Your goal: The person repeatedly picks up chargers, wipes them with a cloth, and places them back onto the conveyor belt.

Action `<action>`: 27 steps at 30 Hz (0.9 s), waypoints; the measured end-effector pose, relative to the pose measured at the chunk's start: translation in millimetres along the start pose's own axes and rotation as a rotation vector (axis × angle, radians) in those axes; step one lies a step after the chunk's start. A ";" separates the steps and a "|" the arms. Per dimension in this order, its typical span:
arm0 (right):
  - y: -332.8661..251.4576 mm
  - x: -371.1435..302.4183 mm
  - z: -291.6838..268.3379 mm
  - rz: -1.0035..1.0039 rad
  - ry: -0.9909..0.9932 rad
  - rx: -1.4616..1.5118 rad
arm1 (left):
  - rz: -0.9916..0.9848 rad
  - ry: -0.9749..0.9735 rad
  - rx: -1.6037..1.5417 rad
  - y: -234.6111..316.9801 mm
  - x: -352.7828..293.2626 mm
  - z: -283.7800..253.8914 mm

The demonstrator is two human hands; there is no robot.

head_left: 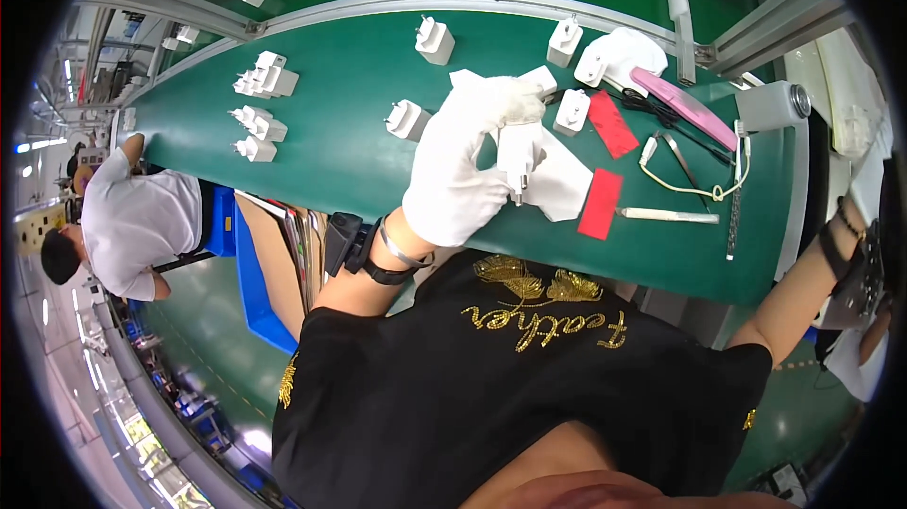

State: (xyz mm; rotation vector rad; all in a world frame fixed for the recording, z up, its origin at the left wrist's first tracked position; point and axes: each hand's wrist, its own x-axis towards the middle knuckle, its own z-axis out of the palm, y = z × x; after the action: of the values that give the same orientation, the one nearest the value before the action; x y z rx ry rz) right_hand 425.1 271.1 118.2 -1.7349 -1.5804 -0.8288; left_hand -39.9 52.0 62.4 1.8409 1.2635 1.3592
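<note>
Left hand (458, 164), gloved, is closed on a plug charger (519, 148) at centre, pins toward 6 o'clock; white cloth (565, 186) alongside, presumably protecting the casing. Right hand (870, 182), 3 o'clock: grip cannot be told. Chargers (268, 81) grouped at 10 o'clock, likely for easy reach.

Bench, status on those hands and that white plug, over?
Left hand gripping white plug adapter. Right hand at picture's edge, grip unclear. Red strips nearby.
</note>
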 end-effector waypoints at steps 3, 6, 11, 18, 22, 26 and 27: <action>-150.2 -26.5 -47.9 0.120 -0.331 0.162 | 0.049 0.019 0.090 -1.2 -0.3 -0.6; -278.8 -45.3 -77.7 -0.262 -0.432 1.146 | -0.089 0.192 -0.138 -5.6 -9.6 0.1; -355.6 -42.8 73.2 -0.508 -0.528 0.874 | -0.049 0.179 -0.079 -5.9 -17.1 -5.2; -393.5 -33.2 136.2 -0.419 -1.038 0.626 | -0.408 0.122 -0.290 12.9 -28.7 -10.9; -355.4 -34.0 56.4 -0.271 -1.167 1.308 | -0.473 0.251 -0.514 7.2 -25.6 -11.7; -299.4 -58.3 -68.1 -0.082 -1.042 1.369 | -0.548 0.119 -0.725 -0.6 -13.7 -17.5; -285.1 -67.1 -90.9 -0.013 -1.148 1.419 | -0.550 0.088 -0.855 -1.0 -12.9 -15.2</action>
State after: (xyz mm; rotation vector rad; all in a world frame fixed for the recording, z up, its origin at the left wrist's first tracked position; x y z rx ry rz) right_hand 133.0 178.6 131.0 -0.9561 -1.9235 1.3359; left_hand -55.1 39.1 61.4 0.7888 0.9015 1.3548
